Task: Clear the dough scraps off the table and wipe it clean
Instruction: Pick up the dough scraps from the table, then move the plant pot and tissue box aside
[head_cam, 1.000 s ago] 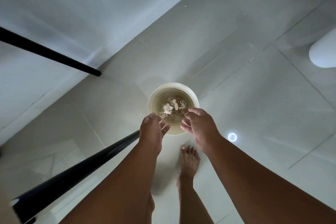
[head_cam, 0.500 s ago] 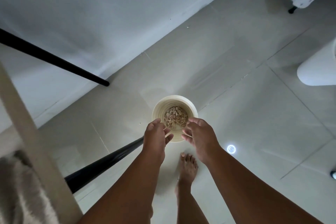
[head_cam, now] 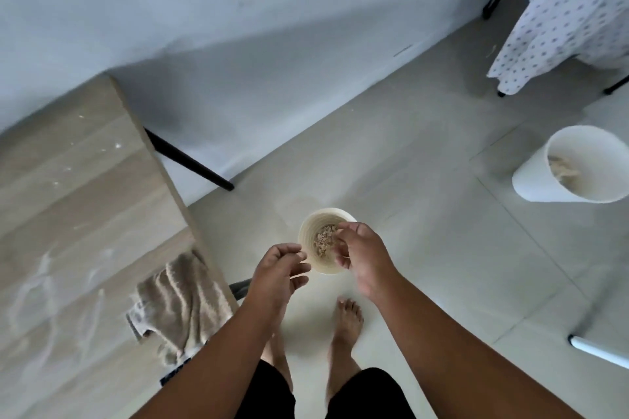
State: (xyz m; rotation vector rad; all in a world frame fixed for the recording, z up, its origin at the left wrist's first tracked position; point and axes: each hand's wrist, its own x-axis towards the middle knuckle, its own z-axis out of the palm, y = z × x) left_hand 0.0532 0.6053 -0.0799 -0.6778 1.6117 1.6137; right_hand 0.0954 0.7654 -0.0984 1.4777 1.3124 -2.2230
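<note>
Our right hand (head_cam: 366, 258) hangs loosely curled over the bin (head_cam: 325, 241), our left hand (head_cam: 279, 269) beside its rim, both seemingly empty. Crumbs clinging to our fingers could drop on the floor. The dough scraps (head_cam: 325, 239) lie pale and crumbly inside; the table (head_cam: 75, 214) shows flour streaks, cloth (head_cam: 177, 303) at its edge

- Down on the left, the wooden counter (head_cam: 78, 187), its top streaked with pale floury smears and dotted with small white specks.
- A striped beige towel (head_cam: 177, 303) lies crumpled at the counter's near edge, partly hanging over it.
- Pale tiled floor (head_cam: 442, 265) beyond: a small cream bin (head_cam: 315, 236) stands there with dough scraps (head_cam: 325, 238) inside.
- A bigger white bucket (head_cam: 551, 177) sits well apart, far right.
- Two bare feet on the tiles.
</note>
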